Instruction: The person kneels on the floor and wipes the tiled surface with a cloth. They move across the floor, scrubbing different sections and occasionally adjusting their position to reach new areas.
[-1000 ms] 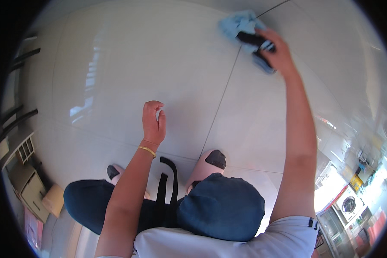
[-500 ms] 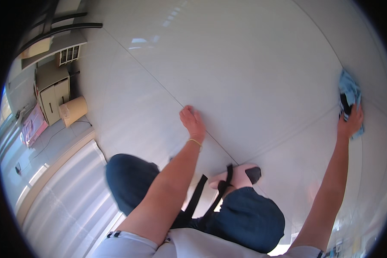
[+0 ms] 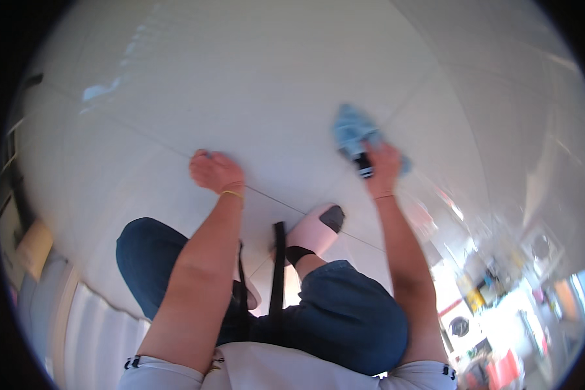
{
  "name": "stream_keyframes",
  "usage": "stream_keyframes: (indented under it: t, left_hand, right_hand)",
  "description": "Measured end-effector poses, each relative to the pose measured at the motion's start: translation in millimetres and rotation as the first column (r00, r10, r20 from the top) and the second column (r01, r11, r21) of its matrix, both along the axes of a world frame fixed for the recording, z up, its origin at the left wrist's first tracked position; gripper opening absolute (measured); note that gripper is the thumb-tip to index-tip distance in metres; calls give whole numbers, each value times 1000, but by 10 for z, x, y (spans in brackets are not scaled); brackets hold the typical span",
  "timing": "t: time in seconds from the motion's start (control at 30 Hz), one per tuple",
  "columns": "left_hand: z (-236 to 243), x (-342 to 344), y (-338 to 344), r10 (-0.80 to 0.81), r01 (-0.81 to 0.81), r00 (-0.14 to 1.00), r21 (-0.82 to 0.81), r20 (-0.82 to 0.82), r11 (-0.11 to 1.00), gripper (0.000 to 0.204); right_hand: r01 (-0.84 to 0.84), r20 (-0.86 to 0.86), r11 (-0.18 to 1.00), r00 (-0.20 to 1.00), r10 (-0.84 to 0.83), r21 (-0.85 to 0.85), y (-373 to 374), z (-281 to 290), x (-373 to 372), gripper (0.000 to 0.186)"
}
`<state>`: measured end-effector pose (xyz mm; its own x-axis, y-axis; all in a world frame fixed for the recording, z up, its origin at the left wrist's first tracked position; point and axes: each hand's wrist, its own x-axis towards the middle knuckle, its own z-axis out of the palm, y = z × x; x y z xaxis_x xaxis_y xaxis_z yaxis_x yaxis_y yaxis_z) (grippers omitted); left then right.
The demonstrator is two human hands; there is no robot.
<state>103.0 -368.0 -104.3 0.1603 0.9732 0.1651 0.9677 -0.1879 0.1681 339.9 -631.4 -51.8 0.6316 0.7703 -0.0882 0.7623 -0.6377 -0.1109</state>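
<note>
Crumpled light-blue cloth (image 3: 352, 127), bunched in right hand (image 3: 385, 166), fingers closed, left hand (image 3: 218, 171) curled, grip unclear, glossy pale floor tiles (image 3: 273, 84).

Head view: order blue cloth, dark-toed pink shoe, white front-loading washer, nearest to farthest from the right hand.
From the right hand:
1. Blue cloth: in its grasp.
2. Dark-toed pink shoe: to its lower left.
3. White front-loading washer: background, lower right.
</note>
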Motion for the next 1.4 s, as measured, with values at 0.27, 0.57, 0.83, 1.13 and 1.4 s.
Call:
stream_keyframes:
  t: [0.27, 0.57, 0.83, 1.13, 1.4]
  left_hand:
    - [-13, 72, -89, 84, -88, 996, -92, -39, 992, 27]
    - [-57, -19, -138, 75, -75, 997, -86, 3, 994, 32]
    - [53, 44, -115, 37, -28, 994, -90, 103, 996, 34]
    - [-25, -33, -35, 107, -109, 993, 47, 44, 993, 31]
    - [21, -49, -310, -224, 248, 800, 33, 557, 968, 25]
  right_hand:
    - [162, -793, 986, 606, -67, 40, -55, 958, -858, 63]
    - [354, -395, 884, 892, -221, 305, -547, 917, 1600, 59]
    - [127, 144, 983, 979, -146, 132, -580, -113, 2867, 62]
    - [55, 0, 998, 998, -55, 7, -753, 101, 1545, 63]
    - [-255, -248, 937, 917, 313, 240, -1721, 185, -1117, 47]
